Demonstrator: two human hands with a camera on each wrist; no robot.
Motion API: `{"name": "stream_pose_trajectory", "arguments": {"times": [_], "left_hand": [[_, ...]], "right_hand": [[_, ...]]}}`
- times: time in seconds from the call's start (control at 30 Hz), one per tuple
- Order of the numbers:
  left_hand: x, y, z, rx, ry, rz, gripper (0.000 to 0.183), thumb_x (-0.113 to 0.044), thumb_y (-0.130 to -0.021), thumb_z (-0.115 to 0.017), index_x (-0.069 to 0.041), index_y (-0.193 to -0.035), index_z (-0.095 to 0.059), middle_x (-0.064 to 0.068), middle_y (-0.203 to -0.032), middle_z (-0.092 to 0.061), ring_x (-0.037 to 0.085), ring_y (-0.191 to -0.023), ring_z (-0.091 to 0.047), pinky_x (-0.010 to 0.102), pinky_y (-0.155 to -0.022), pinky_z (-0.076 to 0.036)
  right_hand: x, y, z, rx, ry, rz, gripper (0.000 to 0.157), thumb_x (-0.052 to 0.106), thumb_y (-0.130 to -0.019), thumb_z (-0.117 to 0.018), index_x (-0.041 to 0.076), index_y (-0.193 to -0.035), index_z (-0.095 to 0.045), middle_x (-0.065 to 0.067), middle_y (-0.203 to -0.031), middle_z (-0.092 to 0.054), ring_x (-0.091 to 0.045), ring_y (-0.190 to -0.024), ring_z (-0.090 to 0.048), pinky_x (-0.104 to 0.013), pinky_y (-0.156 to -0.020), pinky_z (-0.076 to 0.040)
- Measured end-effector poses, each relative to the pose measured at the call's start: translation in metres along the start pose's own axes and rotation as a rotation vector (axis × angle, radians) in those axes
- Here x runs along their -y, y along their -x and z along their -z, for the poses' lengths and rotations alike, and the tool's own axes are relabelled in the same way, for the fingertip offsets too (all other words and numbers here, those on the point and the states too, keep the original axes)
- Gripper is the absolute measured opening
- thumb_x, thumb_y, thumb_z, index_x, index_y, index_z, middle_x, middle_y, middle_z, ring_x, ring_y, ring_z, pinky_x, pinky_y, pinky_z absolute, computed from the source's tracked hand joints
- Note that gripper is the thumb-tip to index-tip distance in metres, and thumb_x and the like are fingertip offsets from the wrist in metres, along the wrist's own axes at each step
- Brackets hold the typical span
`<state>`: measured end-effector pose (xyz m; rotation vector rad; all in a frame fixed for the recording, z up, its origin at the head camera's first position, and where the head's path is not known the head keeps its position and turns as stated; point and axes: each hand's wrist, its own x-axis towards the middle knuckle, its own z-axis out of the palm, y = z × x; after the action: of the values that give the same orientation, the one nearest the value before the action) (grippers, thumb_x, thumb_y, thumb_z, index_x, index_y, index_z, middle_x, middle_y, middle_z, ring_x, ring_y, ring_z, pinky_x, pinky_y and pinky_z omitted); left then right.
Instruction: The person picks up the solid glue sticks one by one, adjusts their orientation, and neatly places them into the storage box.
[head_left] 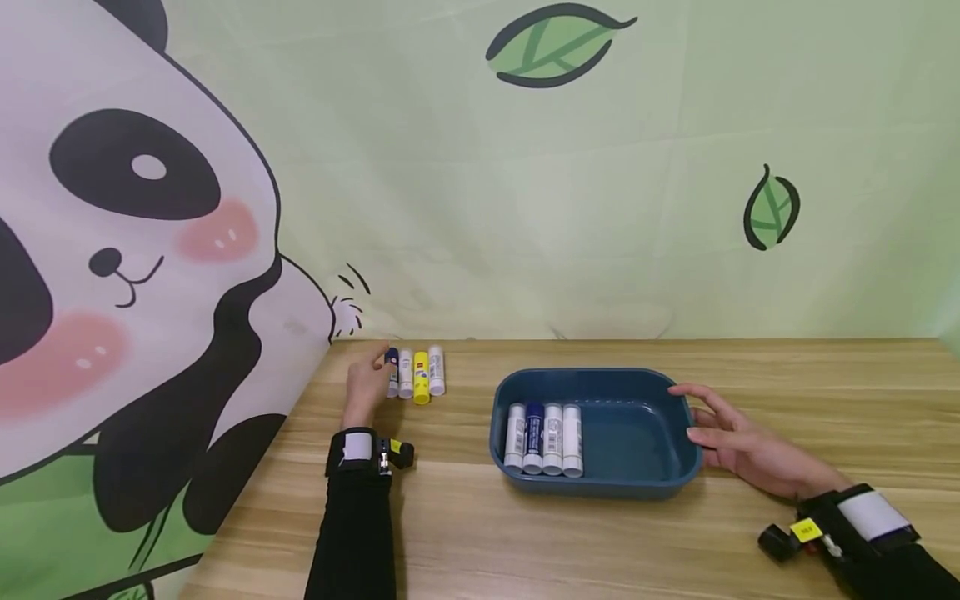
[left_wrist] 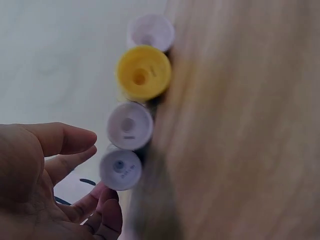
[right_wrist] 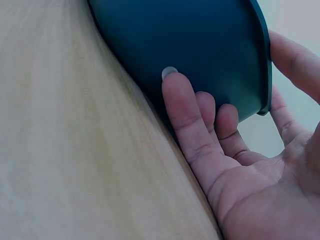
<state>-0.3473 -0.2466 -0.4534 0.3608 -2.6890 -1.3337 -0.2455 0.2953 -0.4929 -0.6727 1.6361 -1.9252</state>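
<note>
A short row of glue sticks lies on the table at the left in the head view: a dark blue glue stick [head_left: 393, 377], a white one [head_left: 406, 373], a yellow one [head_left: 422, 379] and another white one [head_left: 437, 371]. My left hand [head_left: 365, 386] is at the blue stick, thumb and fingers parted around its end [left_wrist: 120, 170] in the left wrist view; no firm grip shows. Several more glue sticks [head_left: 552, 440] stand side by side in the left part of a dark blue bin [head_left: 641, 490]. My right hand [head_left: 750, 446] touches the bin's right end, fingers at its rim and outer wall.
The wooden table [head_left: 450, 533] meets a green cloth backdrop [head_left: 420, 167] printed with a panda and leaves. The bin stands to the right of the row, with bare floor [head_left: 630, 442] in its right part. Each wrist wears a strapped camera [head_left: 401, 454].
</note>
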Motion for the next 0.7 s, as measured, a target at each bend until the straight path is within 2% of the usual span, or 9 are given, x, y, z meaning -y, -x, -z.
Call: {"name": "stream_pose_trajectory", "arguments": {"times": [0.13, 0.27, 0.4, 0.53, 0.7], "left_hand": [[0.0054, -0.0011, -0.0033, -0.018, -0.020, -0.007, 0.055, -0.012, -0.101, -0.051, -0.007, -0.155, -0.048, 0.035, -0.137, -0.048, 0.040, -0.120, -0.046, 0.047, -0.097, -0.043], [0.0078, -0.0023, -0.0055, -0.027, -0.026, -0.026, 0.055, -0.011, -0.100, -0.051, -0.007, -0.155, -0.049, 0.033, -0.129, -0.051, 0.039, -0.115, -0.047, 0.040, -0.086, -0.043], [0.0085, -0.0028, -0.0061, -0.023, -0.032, -0.042, 0.054, -0.007, -0.100, -0.049, -0.006, -0.153, -0.050, 0.037, -0.133, -0.056, 0.039, -0.114, -0.054, 0.034, -0.081, -0.046], [0.0079, -0.0017, -0.0048, -0.012, -0.045, -0.034, 0.052, -0.006, -0.101, -0.048, -0.005, -0.153, -0.050, 0.037, -0.141, -0.053, 0.039, -0.117, -0.056, 0.038, -0.086, -0.049], [0.0066, 0.0011, -0.0036, -0.007, -0.085, 0.010, 0.051, -0.009, -0.102, -0.050, -0.006, -0.153, -0.050, 0.037, -0.143, -0.044, 0.041, -0.119, -0.047, 0.046, -0.094, -0.046]], "right_hand": [[0.0001, -0.0001, -0.0003, -0.006, 0.004, -0.004, 0.054, 0.006, -0.112, -0.037, 0.032, -0.158, -0.030, -0.001, -0.151, -0.034, -0.019, -0.128, -0.055, -0.040, -0.101, -0.053], [0.0004, 0.0000, -0.0007, -0.019, 0.011, -0.010, 0.053, 0.006, -0.112, -0.038, 0.032, -0.158, -0.029, -0.003, -0.153, -0.029, -0.019, -0.129, -0.054, -0.040, -0.101, -0.053], [0.0010, 0.0005, -0.0014, -0.031, 0.012, -0.014, 0.053, 0.007, -0.112, -0.038, 0.031, -0.159, -0.029, -0.007, -0.155, -0.022, -0.019, -0.128, -0.054, -0.041, -0.100, -0.053], [0.0010, 0.0011, -0.0013, -0.021, 0.005, -0.006, 0.054, 0.006, -0.112, -0.037, 0.030, -0.159, -0.028, -0.008, -0.154, -0.021, -0.019, -0.128, -0.054, -0.040, -0.100, -0.053], [-0.0001, 0.0008, -0.0006, -0.020, -0.002, -0.010, 0.054, 0.005, -0.112, -0.037, 0.030, -0.159, -0.028, -0.006, -0.153, -0.025, -0.019, -0.127, -0.056, -0.039, -0.101, -0.053]]}}
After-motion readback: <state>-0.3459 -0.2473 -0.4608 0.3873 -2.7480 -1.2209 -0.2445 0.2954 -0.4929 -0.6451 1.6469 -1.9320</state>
